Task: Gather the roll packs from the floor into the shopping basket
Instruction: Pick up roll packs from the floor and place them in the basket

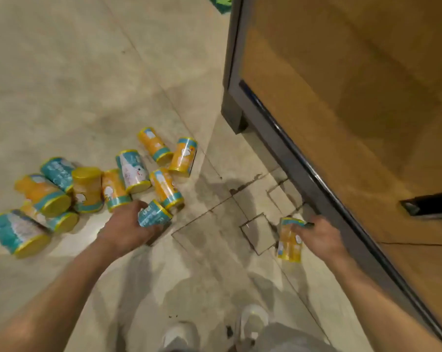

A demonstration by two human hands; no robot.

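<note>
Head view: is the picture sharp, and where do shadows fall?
Head view: soft motion blur everywhere, print on the roll packs unreadable; wide-angle bending curves the wooden cabinet edge; soft shadows on the floor beneath the arms.

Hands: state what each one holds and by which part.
Left hand grips a teal roll pack around its body. Right hand grips an orange roll pack at its teal upper end.

Open floor ahead, blocked right

I see bare floor (87,72) beyond the scattered roll packs (92,189); the wooden cabinet (341,110) walls off my right side.
</note>
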